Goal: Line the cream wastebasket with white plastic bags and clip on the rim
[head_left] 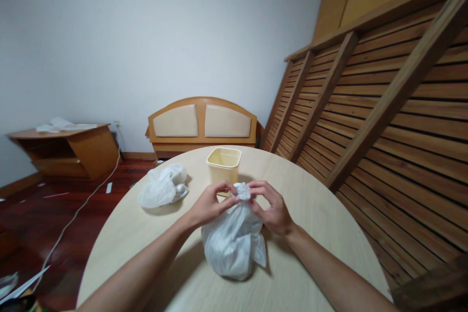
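A full white plastic bag (234, 246) stands on the round table close to me, its neck gathered into a bunched top. From the left, my left hand (215, 202) pinches that top between thumb and fingers. My right hand (272, 207) grips the same bunched plastic from the other side. What the bag holds is hidden. Just behind my hands is a pale yellow square bin (224, 168), upright and with its mouth facing up; the hands and bag hide its lower part. To the left lies a second, crumpled white plastic bag (164, 185).
The round table (314, 248) has a pale wood top. Behind it stands a headboard (201, 107) against the wall. Wooden slatted panels (365, 122) lean at the right. A low cabinet (87, 148) and a white cable (78, 209) on the floor are at left.
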`<state>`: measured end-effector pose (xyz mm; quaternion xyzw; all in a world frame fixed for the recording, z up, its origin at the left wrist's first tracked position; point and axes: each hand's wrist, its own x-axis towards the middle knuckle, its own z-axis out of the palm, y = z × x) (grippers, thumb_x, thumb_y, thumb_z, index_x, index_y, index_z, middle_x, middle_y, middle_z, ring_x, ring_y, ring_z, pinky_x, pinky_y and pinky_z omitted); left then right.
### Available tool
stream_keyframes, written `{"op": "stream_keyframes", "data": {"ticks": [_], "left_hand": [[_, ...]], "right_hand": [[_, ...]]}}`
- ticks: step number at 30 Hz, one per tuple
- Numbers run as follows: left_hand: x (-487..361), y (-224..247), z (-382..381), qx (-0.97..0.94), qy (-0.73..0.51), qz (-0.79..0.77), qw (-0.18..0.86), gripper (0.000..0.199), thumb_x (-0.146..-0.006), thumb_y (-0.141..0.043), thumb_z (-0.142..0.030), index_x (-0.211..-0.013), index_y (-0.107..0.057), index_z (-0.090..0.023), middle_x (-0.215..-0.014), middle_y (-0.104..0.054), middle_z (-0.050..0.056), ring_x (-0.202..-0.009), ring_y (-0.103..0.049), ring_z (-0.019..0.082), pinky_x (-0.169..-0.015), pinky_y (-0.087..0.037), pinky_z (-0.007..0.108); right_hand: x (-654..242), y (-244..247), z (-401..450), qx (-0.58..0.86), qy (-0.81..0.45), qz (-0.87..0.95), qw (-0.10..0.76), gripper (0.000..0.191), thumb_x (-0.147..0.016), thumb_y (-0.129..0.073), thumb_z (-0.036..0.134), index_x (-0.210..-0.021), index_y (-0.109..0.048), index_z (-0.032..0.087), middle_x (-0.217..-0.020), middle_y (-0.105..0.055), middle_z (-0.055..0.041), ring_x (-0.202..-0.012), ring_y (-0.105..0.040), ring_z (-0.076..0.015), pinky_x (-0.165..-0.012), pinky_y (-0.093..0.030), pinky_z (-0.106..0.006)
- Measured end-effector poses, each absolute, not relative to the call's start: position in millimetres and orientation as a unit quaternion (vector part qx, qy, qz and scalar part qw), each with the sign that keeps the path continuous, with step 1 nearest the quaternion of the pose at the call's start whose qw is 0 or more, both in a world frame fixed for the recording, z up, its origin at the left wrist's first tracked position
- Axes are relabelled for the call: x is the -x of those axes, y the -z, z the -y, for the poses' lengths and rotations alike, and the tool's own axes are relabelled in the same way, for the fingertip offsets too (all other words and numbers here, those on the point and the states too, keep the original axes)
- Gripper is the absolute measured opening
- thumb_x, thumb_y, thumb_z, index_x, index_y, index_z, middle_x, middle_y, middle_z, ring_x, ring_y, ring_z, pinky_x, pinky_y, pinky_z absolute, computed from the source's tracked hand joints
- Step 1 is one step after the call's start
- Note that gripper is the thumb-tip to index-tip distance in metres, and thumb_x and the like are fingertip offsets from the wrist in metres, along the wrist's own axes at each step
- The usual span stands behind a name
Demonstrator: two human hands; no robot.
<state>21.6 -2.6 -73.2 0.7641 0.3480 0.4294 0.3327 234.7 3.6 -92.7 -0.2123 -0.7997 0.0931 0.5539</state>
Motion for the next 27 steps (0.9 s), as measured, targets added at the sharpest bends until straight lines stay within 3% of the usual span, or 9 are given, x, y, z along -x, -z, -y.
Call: {"op": "stream_keyframes", "data": {"ticks": [4, 7, 10, 15, 22, 27], "left_hand": [[-24, 78, 1, -0.745, -0.455, -0.324, 0.364, 0.024, -0.083, -0.069, -0.038, -0.083, -0.058, -0.017, -0.087, -0.067, 0.004, -0.085, -0.063, 0.017, -0.085, -0.051, 0.033], [-24, 79, 1, -0.744, -0.458, -0.314, 0.372, 0.026, -0.080, -0.072, -0.038, -0.086, -0.059, -0.017, -0.091, -0.067, 0.005, -0.089, -0.063, 0.018, -0.086, -0.050, 0.033], [-28, 79, 3, -0.733, -0.490, -0.321, 0.346, 0.025, -0.077, -0.075, -0.033, -0.082, -0.055, -0.018, -0.085, -0.063, 0.002, -0.084, -0.062, 0.016, -0.082, -0.050, 0.031], [-33, 82, 6, -0.739, -0.505, -0.317, 0.313, 0.021, -0.078, -0.064, -0.019, -0.098, -0.057, -0.018, -0.093, -0.065, 0.004, -0.084, -0.062, 0.016, -0.079, -0.050, 0.029], [-36, 86, 6, -0.744, -0.513, -0.328, 0.275, 0.015, -0.073, -0.057, -0.007, -0.082, -0.053, -0.018, -0.079, -0.057, -0.001, -0.071, -0.055, 0.012, -0.065, -0.044, 0.023], [-39, 83, 12, -0.762, -0.494, -0.288, 0.303, 0.009, -0.085, -0.052, -0.011, -0.090, -0.052, -0.018, -0.093, -0.059, 0.004, -0.079, -0.060, 0.013, -0.068, -0.048, 0.024]], "right_hand": [[-232, 93, 0, 0.196, -0.094, 0.796, 0.565, 0.005, -0.088, -0.065, 0.022, -0.092, -0.066, 0.024, -0.092, -0.069, -0.0044, -0.086, -0.068, -0.0194, -0.076, -0.057, -0.034], [-228, 96, 0, 0.225, -0.130, 0.767, 0.587, 0.025, -0.082, -0.070, 0.020, -0.105, -0.060, 0.024, -0.091, -0.066, -0.0026, -0.080, -0.066, -0.0176, -0.072, -0.057, -0.032], [-226, 98, -1, 0.231, -0.155, 0.769, 0.576, 0.035, -0.079, -0.070, 0.018, -0.111, -0.058, 0.024, -0.101, -0.065, -0.0044, -0.088, -0.065, -0.0182, -0.077, -0.056, -0.032], [-228, 98, 0, 0.222, -0.121, 0.806, 0.535, 0.027, -0.078, -0.067, 0.013, -0.102, -0.060, 0.025, -0.097, -0.066, -0.0031, -0.094, -0.065, -0.0205, -0.082, -0.053, -0.035], [-227, 97, 5, 0.219, -0.114, 0.818, 0.519, 0.008, -0.084, -0.067, 0.019, -0.089, -0.065, 0.025, -0.098, -0.064, -0.0030, -0.093, -0.065, -0.0189, -0.082, -0.053, -0.035], [-224, 99, 2, 0.268, -0.138, 0.791, 0.533, 0.032, -0.076, -0.067, 0.013, -0.105, -0.060, 0.024, -0.092, -0.066, -0.0014, -0.080, -0.063, -0.0174, -0.075, -0.053, -0.033]]}}
